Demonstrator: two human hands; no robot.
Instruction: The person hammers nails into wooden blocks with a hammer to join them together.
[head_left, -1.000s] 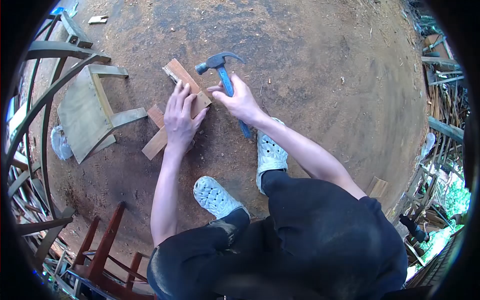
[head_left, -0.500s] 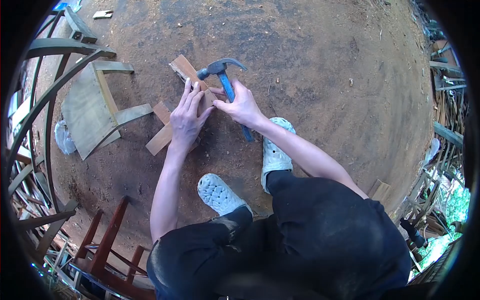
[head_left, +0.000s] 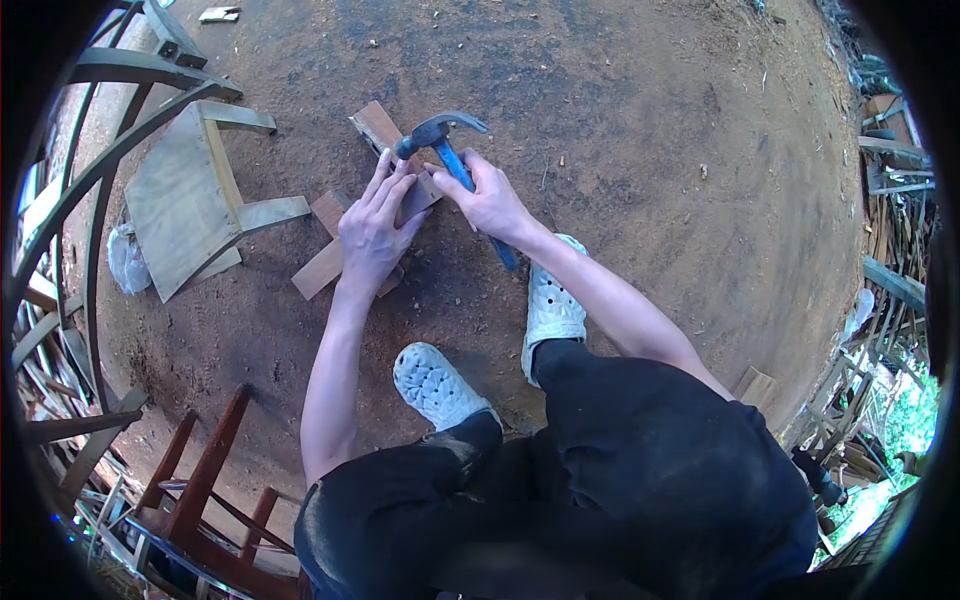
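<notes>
My right hand point(head_left: 487, 205) is wrapped round the blue handle of a claw hammer point(head_left: 453, 165). The dark hammer head lies over a reddish-brown wooden piece point(head_left: 377, 124), with its face close to the fingertips of my left hand. My left hand point(head_left: 375, 228) presses on that wooden piece with its fingers held together. Under and beside the left hand, another wooden strip point(head_left: 319, 272) and a short block point(head_left: 331, 210) lie crossed on the ground.
A pale panel with wooden legs point(head_left: 180, 205) lies at the left, near a plastic bag point(head_left: 127, 260). Dark curved frames point(head_left: 130, 66) stand upper left, a red-brown wooden frame point(head_left: 210, 460) lower left. My white clogs point(head_left: 440, 385) rest on the dirt ground. Scrap wood point(head_left: 895, 280) is piled right.
The hammer has tilted, its handle end swinging to the right and slightly up, and its head has shifted slightly left. My right thumb has moved up along the handle.
</notes>
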